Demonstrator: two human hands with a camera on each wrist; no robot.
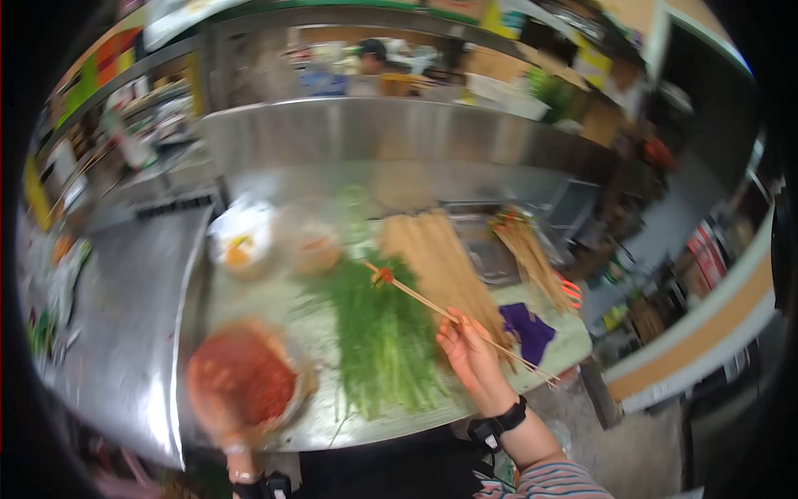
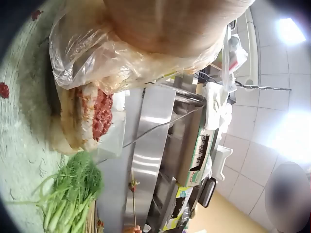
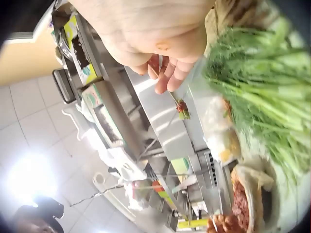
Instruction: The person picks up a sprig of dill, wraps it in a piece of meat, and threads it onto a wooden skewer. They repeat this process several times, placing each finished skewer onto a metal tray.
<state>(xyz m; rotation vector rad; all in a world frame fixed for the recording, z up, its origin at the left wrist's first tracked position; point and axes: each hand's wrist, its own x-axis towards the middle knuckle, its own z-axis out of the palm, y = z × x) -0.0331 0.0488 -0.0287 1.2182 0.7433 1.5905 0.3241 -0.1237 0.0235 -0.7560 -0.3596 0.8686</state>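
My right hand (image 1: 470, 349) pinches a thin wooden skewer (image 1: 424, 301) between thumb and fingers, above the greens. Near the skewer's far tip sits a small lump of red meat with a bit of green (image 3: 181, 108). At the lower left, my left hand (image 1: 223, 407) is blurred over a round container of red minced meat (image 1: 270, 387). Clear plastic (image 2: 77, 43) spreads around that container in the left wrist view. Reddish fingers (image 3: 226, 224) of the left hand show beside the meat in the right wrist view, their hold unclear.
Feathery green herbs (image 1: 386, 349) lie mid-table beside a row of bare skewers (image 1: 440, 258). Filled skewers (image 1: 532, 258) rest at the right near a purple cloth (image 1: 527, 331). Behind stand a white bowl with something yellow (image 1: 241, 241) and a clear tub (image 1: 314, 247). A steel counter (image 1: 125, 316) adjoins at left.
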